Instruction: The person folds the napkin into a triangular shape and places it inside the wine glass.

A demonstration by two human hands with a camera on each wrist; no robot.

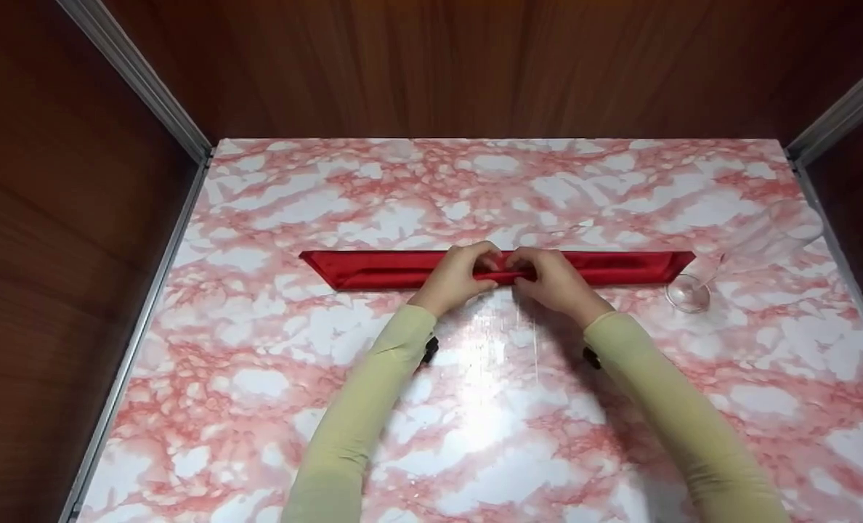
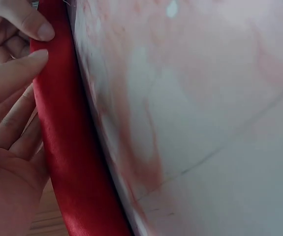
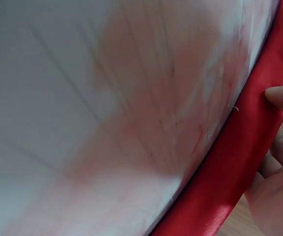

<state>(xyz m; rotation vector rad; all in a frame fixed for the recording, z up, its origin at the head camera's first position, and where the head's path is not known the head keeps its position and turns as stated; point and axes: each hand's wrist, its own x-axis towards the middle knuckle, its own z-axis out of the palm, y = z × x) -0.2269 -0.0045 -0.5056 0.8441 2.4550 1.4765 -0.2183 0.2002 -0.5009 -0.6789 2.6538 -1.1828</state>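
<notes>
A shiny red cloth (image 1: 388,267), folded into a long narrow strip with slanted ends, lies across the table. At its middle my left hand (image 1: 459,273) pinches the near folded edge, the thumb on the near side and the fingers curled over behind. Close beside it, my right hand (image 1: 553,280) pinches the same edge in a mirrored way, the two thumbs a short gap apart. In the left wrist view the thumb presses on the smooth red fold (image 2: 72,132). The right wrist view has the other thumb on the red band (image 3: 230,157), with fingers behind it.
A clear stemmed glass (image 1: 773,231) stands at the right, its round foot (image 1: 688,293) just by the strip's right end. The table (image 1: 257,392) has a red and white marbled top. Brown wood-look panels (image 1: 475,69) enclose its back and sides.
</notes>
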